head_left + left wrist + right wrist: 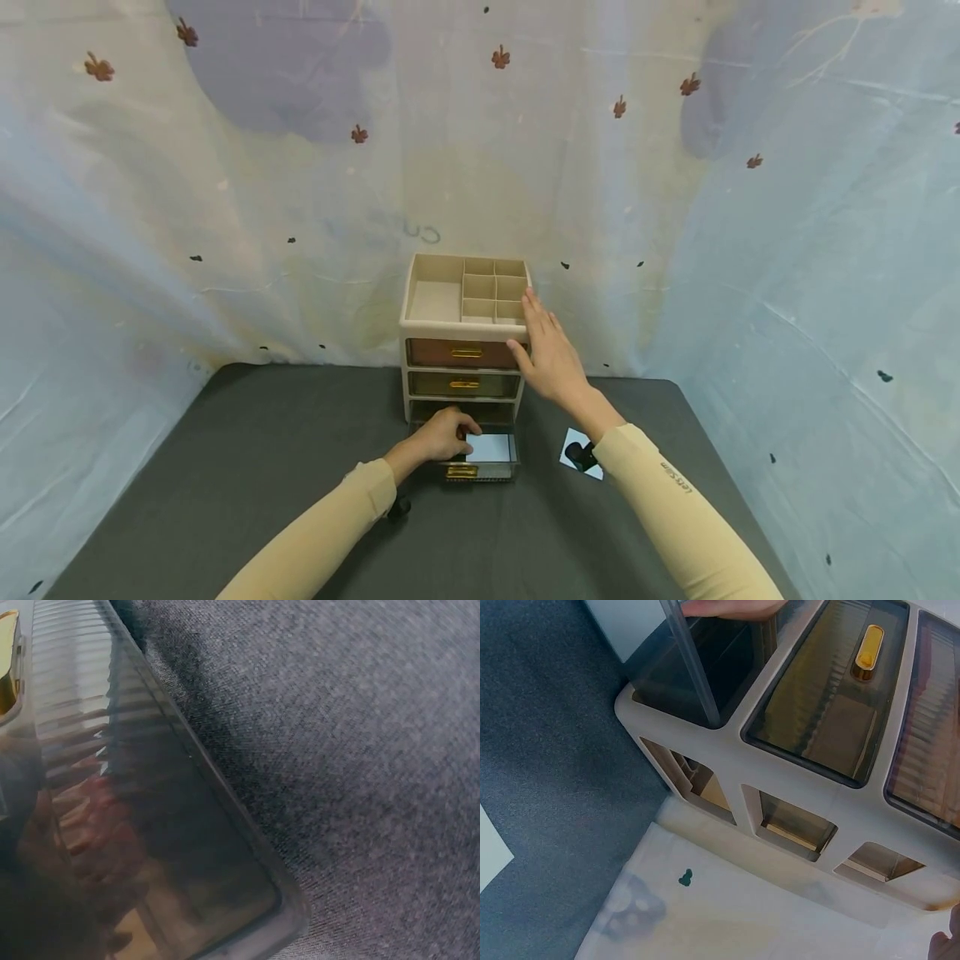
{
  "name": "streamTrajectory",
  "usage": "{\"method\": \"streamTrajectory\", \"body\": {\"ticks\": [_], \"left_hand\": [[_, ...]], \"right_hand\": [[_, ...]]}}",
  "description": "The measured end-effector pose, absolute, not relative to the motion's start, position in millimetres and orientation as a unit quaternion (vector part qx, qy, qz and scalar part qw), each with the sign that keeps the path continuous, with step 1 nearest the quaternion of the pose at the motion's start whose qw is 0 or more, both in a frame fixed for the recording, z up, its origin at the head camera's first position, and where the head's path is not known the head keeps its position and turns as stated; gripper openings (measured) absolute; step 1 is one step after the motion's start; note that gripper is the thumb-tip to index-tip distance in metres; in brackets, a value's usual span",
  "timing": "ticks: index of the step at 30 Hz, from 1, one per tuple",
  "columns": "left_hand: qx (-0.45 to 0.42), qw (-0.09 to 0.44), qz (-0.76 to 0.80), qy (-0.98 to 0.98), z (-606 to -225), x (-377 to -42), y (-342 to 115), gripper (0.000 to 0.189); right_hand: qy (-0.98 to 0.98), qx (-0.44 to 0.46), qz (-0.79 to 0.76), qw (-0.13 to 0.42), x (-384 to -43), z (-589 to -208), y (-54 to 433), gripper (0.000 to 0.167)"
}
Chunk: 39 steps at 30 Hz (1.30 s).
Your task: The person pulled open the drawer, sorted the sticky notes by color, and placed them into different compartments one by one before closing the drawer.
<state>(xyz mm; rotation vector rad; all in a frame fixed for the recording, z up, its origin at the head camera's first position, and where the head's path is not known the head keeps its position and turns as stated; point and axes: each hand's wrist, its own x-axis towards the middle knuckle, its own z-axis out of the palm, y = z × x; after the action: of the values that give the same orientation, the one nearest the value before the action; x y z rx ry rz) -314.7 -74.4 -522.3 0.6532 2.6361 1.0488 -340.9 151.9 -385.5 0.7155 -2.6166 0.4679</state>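
A cream desktop drawer organizer (465, 332) stands against the back curtain, its clear bottom drawer (480, 477) pulled out. Inside that drawer lies a white card (491, 447). My left hand (442, 435) reaches in from the left, thumb and forefinger curled at the card's left edge and seeming to pinch it. In the left wrist view the drawer's ribbed clear wall (180, 825) fills the left side, and the fingers show only dimly through it. My right hand (553, 354) rests with straight fingers against the organizer's upper right side.
Two tinted drawers, a reddish upper one (431, 352) and a greenish middle one (431, 384), are closed. Another white card (572, 440) lies on the dark grey tabletop (262, 467) to the right, partly covered by a black wrist camera (579, 455). Patterned curtains surround the table.
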Motion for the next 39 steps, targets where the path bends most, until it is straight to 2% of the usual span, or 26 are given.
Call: {"method": "streamTrajectory", "body": {"ticks": [9, 19, 28, 32, 39], "left_hand": [[0.239, 0.107, 0.332, 0.906, -522.8, -317.6, -75.2, 0.026], [0.230, 0.128, 0.326, 0.908, -513.6, -316.8, -79.9, 0.024], [0.233, 0.117, 0.357, 0.897, -501.1, -303.2, -88.4, 0.032], [0.241, 0.070, 0.345, 0.904, -497.0, -292.5, -93.5, 0.032], [0.234, -0.046, 0.285, 0.928, -479.2, -274.7, -104.4, 0.032]], "right_hand": [[-0.936, 0.251, 0.170, 0.182, -343.6, -384.7, 150.8, 0.077], [-0.927, 0.241, 0.235, 0.165, -341.7, -384.4, 149.8, 0.077], [-0.887, 0.239, 0.342, 0.197, -328.1, -393.7, 156.2, 0.070], [-0.869, 0.222, 0.383, 0.222, -319.3, -401.0, 163.4, 0.067], [-0.852, 0.185, 0.425, 0.244, -303.3, -417.6, 186.7, 0.062]]}}
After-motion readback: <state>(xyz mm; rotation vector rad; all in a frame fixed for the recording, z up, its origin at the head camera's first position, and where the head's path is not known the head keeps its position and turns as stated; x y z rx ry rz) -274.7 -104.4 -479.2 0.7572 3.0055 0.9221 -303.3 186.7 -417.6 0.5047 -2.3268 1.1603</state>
